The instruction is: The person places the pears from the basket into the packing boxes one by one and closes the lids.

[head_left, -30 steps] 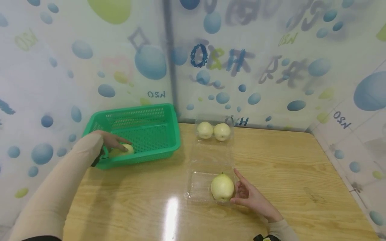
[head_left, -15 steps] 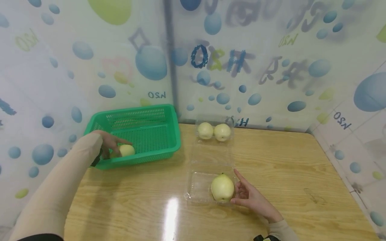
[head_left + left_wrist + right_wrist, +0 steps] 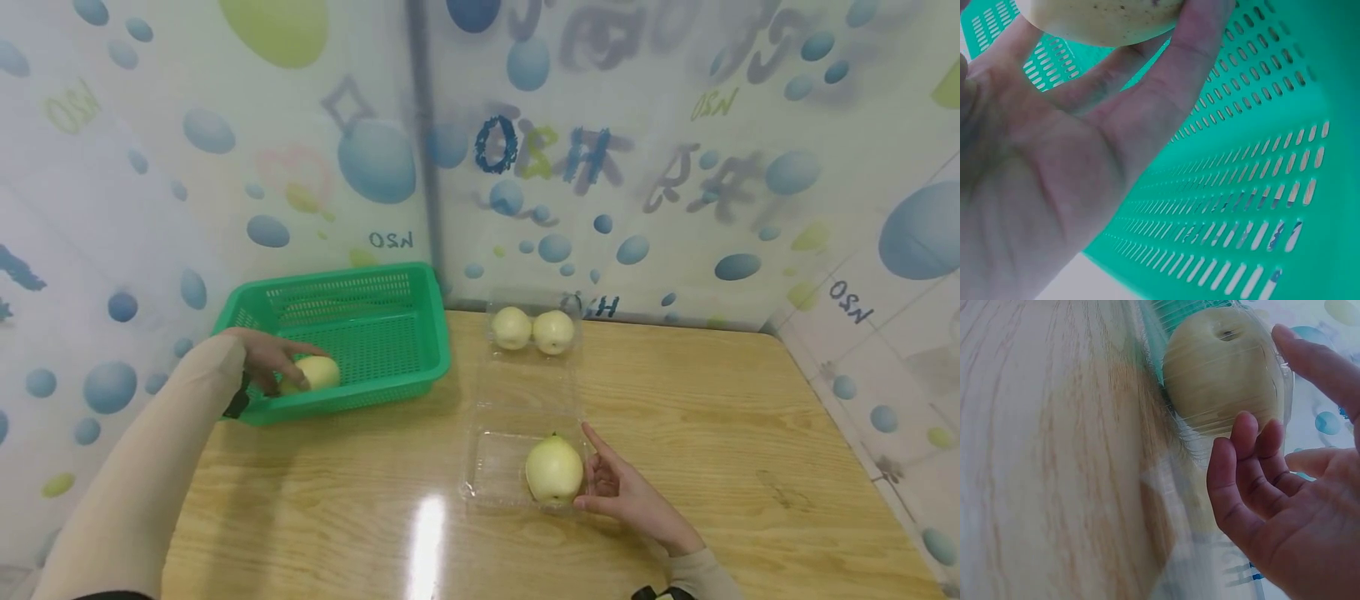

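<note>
Inside the green basket (image 3: pixel 393 389), at its left end, my left hand (image 3: pixel 270 357) grips a pale yellow pear (image 3: pixel 322 372). In the left wrist view the fingers curve round this speckled pear (image 3: pixel 1107 22), whose upper part is cut off by the frame. My right hand (image 3: pixel 630 492) is at the right side of a clear plastic box (image 3: pixel 491 475), thumb and index finger spread along its edge. A pear (image 3: pixel 553 469) with its stem up sits in the box's right half. In the right wrist view, loosely bent fingers are beside that pear (image 3: pixel 1222 375) behind the clear wall.
Behind the front box, another clear plastic section (image 3: pixel 525 379) extends back, with two pears (image 3: pixel 512 327) at its far end near the wall. A patterned wall sheet (image 3: pixel 645 167) borders the wooden table (image 3: pixel 712 417) at the back and sides.
My left hand has shifted its fingers round the pear in the basket, and the pear has moved slightly right, showing more of itself. The right hand and front box stay in place.
</note>
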Demonstrator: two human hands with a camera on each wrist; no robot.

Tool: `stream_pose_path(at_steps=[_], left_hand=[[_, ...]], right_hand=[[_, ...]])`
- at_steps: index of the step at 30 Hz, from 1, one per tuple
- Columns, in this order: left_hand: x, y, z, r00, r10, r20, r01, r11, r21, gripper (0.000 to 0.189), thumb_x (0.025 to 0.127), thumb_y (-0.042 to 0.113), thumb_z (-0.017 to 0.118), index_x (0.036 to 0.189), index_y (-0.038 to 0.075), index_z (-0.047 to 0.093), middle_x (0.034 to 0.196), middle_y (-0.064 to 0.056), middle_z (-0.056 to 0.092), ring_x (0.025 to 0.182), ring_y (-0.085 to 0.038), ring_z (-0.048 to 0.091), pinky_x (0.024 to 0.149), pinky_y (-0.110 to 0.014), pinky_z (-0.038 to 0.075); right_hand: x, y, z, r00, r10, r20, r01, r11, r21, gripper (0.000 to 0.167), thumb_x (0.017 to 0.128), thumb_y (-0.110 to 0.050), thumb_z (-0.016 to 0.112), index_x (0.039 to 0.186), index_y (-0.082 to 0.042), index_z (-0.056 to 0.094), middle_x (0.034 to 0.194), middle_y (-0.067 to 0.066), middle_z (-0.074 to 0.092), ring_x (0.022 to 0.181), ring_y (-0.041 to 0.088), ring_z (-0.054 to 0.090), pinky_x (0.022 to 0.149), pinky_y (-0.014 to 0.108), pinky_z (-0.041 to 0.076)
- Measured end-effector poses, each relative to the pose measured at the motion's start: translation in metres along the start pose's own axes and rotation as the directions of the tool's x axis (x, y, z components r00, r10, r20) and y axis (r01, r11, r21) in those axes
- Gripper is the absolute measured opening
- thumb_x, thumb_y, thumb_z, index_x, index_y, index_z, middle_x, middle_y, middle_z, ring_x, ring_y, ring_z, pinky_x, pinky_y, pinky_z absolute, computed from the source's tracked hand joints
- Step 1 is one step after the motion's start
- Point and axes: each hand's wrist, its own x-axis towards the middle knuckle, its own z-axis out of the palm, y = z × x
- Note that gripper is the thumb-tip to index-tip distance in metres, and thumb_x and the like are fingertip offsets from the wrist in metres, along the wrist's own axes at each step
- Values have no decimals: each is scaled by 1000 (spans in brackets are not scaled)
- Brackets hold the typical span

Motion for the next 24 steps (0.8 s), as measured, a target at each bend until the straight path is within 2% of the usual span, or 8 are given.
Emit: stream_pose_path(at_steps=[6,11,20,24], left_hand=[[0,-1,-1,999,34,29,-30,993,-115,84,92,14,64,154,5,9,128,-23,35,110,-31,43,90,-41,45],[-1,1,-1,998,46,37,-39,984,-174,83,92,12,63,154,6,7,124,-22,33,102,-29,43,84,-38,46],[-3,6,-9,996,85,26,-78,978,-195,86,93,14,63,154,8,3,134,-27,28,107,-32,48,90,-43,47],[-2,9,-9,995,98,37,-86,964,-251,85,94,13,62,154,11,2,130,-25,34,100,-29,50,83,-39,49]], right_hand=[[1,0,0,1000,15,-5,-15,1000,-16,100,84,-8,75,155,-5,5,96,14,49,81,12,54,74,27,52],[1,1,-1,1000,11,-5,-11,1000,-21,100,83,-8,75,155,-4,5,96,14,49,81,11,55,74,26,53],[1,3,-1,1000,5,-8,-5,1000,-11,100,83,-6,75,155,-5,5,96,14,49,81,11,54,74,26,52],[1,2,-1,1000,18,-6,-18,1000,-3,100,83,-7,75,155,-5,5,96,14,49,81,11,55,75,26,52]])
